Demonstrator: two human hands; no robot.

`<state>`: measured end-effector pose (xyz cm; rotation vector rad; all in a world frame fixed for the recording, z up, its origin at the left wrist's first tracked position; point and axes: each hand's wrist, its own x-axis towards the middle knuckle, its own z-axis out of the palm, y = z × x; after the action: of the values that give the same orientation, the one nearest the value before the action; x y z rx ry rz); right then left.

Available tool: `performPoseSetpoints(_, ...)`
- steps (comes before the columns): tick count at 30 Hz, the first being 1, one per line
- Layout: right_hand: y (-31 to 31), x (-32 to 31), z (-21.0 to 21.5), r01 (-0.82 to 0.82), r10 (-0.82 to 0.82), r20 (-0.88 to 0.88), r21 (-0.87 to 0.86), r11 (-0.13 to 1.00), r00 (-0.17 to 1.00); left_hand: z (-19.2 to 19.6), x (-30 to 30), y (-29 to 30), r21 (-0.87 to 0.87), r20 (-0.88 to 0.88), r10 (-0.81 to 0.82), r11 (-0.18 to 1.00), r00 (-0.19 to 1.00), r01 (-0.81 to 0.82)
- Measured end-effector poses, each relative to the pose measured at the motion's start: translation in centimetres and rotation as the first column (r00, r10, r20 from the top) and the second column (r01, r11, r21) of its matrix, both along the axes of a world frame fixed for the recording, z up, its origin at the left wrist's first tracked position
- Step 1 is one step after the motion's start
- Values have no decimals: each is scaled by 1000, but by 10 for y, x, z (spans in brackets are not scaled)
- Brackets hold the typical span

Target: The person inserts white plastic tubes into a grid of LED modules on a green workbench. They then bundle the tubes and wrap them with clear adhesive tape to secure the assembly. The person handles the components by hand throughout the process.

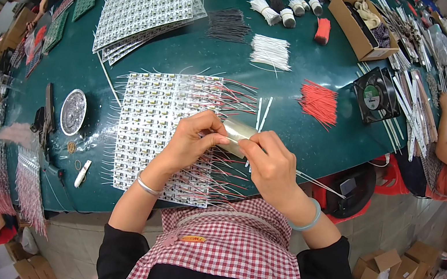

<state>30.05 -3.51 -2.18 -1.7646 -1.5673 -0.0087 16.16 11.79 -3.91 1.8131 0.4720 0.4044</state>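
My left hand is closed, thumb and forefinger pinched at the near side of a yellowish see-through roll that looks like clear tape. Against the roll's other side, my right hand is closed too, its fingertips close to the left ones. Two thin white wires stick out to the right from behind my right hand. Beneath both hands lies a panel of white circuit boards, with red and white wires along its right edge. Whatever is pinched between the fingertips is too small to make out.
Bundles of black wires, white wires and red wires lie beyond my hands. Stacked board panels sit at the far left, a black fan at the right. A silver bowl stands left. Co-workers sit at both sides.
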Motion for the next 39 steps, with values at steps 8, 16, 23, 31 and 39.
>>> performPoseSetpoints(8, 1, 8, -5, -46, 55, -145, 67, 997, 988, 0, 5, -1, -100, 2, -4, 995, 1000, 4)
performPoseSetpoints(16, -13, 4, 5, 50, -51, 20, 6, 999, 999, -2, 5, 4, -129, -35, -27, 991, 999, 22)
performPoseSetpoints(23, -14, 7, -15, 67, -62, -47, 131, 989, 997, -7, 4, 0, -282, -22, -9, 959, 1000, 3)
performPoseSetpoints(31, -7, 25, -5, -59, 66, -271, 35, 998, 960, -3, 6, 2, -201, -32, -46, 979, 998, 39)
performPoseSetpoints(39, 3, 45, -3, -194, 151, -461, -47, 980, 875, -7, 8, 3, -204, -12, -54, 978, 998, 51)
